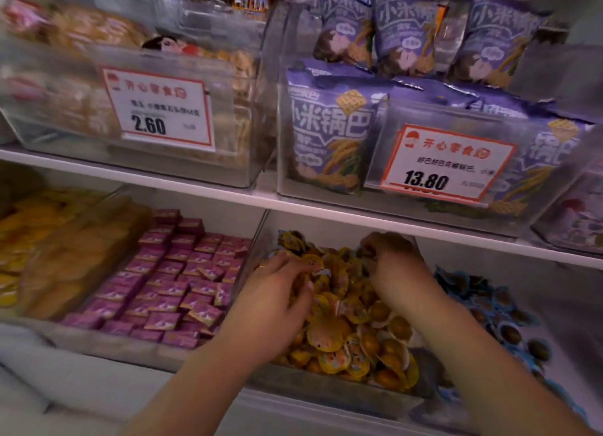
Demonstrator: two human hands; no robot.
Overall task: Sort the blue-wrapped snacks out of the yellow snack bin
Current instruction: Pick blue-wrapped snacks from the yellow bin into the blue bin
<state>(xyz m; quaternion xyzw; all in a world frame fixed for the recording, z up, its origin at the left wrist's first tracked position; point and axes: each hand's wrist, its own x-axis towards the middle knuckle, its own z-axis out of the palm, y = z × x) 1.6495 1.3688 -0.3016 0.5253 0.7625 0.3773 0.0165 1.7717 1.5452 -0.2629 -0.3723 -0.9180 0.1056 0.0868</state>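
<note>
A clear bin on the lower shelf is heaped with yellow-wrapped snacks. Both my hands are down in the heap. My left hand lies on the left side of the pile, fingers curled into the yellow wrappers, with a bit of pale blue wrapper showing by its fingertips. My right hand is at the back right of the pile, fingers curled around small wrapped pieces. What each hand holds is too blurred to name. Blue-wrapped snacks fill the neighbouring bin on the right.
Left of the yellow bin is a bin of purple packets, then orange packs. The shelf edge runs just above my hands, carrying bins with price tags and blue-purple bags.
</note>
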